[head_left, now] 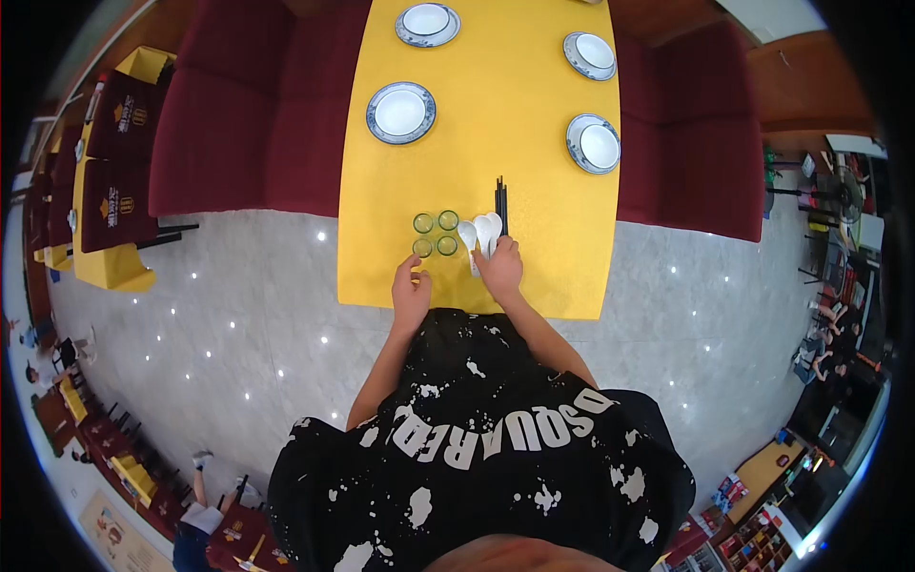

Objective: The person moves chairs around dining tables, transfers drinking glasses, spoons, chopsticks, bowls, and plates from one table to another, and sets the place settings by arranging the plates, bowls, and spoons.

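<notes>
My right hand (502,275) is closed around the handles of several white soup spoons (483,230) near the front edge of the yellow table. Black chopsticks (501,202) lie just beyond that hand, beside the spoons; their near ends are partly covered. To the left of the spoons, small green-rimmed glasses (447,220) stand in a tight two-by-two group. My left hand (411,294) holds nothing; its fingers are loosely bent and apart, with a fingertip close to the front-left glass (422,248). Whether it touches the glass I cannot tell.
White bowls on blue-patterned plates (401,112) are set along both long sides of the yellow table (477,124). Dark red benches flank it, one left (248,114) and one right (691,124). Other tables and people appear at the room's edges.
</notes>
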`<state>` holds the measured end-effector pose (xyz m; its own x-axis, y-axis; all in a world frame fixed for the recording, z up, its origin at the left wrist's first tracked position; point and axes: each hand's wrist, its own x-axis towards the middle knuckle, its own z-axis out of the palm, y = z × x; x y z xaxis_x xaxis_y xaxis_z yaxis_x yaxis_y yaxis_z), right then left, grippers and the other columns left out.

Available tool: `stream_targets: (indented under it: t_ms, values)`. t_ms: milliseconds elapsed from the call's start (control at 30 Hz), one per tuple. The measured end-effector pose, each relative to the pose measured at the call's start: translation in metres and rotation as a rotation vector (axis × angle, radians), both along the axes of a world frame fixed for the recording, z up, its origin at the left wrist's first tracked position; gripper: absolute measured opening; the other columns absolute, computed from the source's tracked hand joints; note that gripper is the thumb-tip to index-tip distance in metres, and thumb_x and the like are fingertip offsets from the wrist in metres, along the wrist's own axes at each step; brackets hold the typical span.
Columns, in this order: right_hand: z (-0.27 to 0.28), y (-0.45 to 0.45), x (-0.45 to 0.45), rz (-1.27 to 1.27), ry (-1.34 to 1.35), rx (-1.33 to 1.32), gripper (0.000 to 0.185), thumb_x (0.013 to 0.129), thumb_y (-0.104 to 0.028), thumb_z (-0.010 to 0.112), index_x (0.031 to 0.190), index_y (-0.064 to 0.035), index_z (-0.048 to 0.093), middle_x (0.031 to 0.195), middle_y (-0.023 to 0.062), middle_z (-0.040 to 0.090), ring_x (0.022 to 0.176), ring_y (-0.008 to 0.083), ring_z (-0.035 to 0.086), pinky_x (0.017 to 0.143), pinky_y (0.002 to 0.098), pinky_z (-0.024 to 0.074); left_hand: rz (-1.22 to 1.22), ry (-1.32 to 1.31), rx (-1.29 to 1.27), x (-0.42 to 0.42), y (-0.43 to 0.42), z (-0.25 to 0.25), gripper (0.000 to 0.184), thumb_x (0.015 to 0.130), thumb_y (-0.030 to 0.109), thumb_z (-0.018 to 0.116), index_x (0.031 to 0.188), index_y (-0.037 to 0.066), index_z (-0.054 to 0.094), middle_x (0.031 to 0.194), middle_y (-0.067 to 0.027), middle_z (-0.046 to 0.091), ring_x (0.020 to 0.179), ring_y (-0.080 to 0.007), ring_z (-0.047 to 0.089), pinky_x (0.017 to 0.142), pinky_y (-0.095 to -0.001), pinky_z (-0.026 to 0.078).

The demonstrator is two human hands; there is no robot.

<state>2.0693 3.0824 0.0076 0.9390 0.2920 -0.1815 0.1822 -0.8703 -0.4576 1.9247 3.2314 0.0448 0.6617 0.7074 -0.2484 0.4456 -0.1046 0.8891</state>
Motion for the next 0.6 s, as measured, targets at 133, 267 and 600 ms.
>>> stream_targets:
  t_ms: [133, 267, 600]
  values:
    - [0.0, -0.008, 0.006, 0.011, 0.058, -0.002, 0.039, 0.076, -0.037, 0.075, 0.089, -0.0026, 0.062, 0.091, 0.0179, 0.063, 0.085, 0.0371, 0.063, 0.075, 0.0472, 0.052, -0.022, -0.004, -0.009, -0.003, -0.012, -0.006, 0.035, 0.092, 0.008, 0.059, 0.126, 0.001, 0.059, 0.113, -0.0126, 0.064, 0.083, -0.0164, 0.062, 0.071, -0.0291, 0.051]
    - [-0.003, -0.006, 0.014, 0.024, 0.163, -0.043, 0.033, 0.078, -0.035, 0.071, 0.079, -0.0028, 0.065, 0.082, 0.0195, 0.065, 0.08, 0.0377, 0.066, 0.073, 0.0487, 0.0527, -0.141, 0.051, -0.053, -0.008, -0.028, -0.017, 0.035, 0.091, 0.01, 0.059, 0.125, 0.0, 0.059, 0.107, -0.0149, 0.067, 0.083, -0.0206, 0.065, 0.073, -0.0319, 0.052]
    - [-0.02, -0.038, 0.028, -0.025, 0.379, 0.334, 0.034, 0.091, -0.028, 0.057, 0.105, 0.0033, 0.059, 0.084, 0.0211, 0.07, 0.078, 0.035, 0.07, 0.069, 0.0439, 0.0541, -0.345, 0.342, 0.116, 0.044, -0.07, -0.034, 0.044, 0.09, 0.034, 0.062, 0.119, 0.001, 0.059, 0.1, -0.0224, 0.069, 0.089, -0.0374, 0.068, 0.078, -0.0461, 0.053]
